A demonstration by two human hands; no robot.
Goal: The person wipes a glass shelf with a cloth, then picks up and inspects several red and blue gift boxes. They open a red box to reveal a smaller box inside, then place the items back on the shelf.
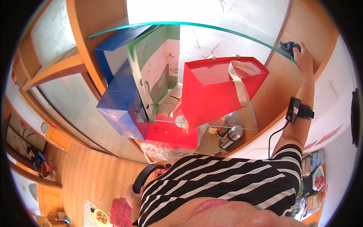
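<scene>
My right hand (303, 56) is closed on a dark blue cloth (290, 47) at the right end of a glass shelf (210, 27), beside the wooden side panel. Low at the left, my left hand (134, 196) grips a black curved handle (144, 176); what it belongs to is mostly hidden by my striped shirt. Below the upper glass stand a red gift bag (215, 96) with cream ribbon handles, a green and white paper bag (154, 59) and blue bags (122, 96).
A lower glass shelf (251, 116) lies under the bags. Beneath it are a red bag (175, 133), a steel vacuum flask (231, 137) and clear plastic wrapping (161, 151). A yellow bowl (101, 217) and a red stool-like seat (121, 212) stand low at the left. A seated person (38, 161) is farther off.
</scene>
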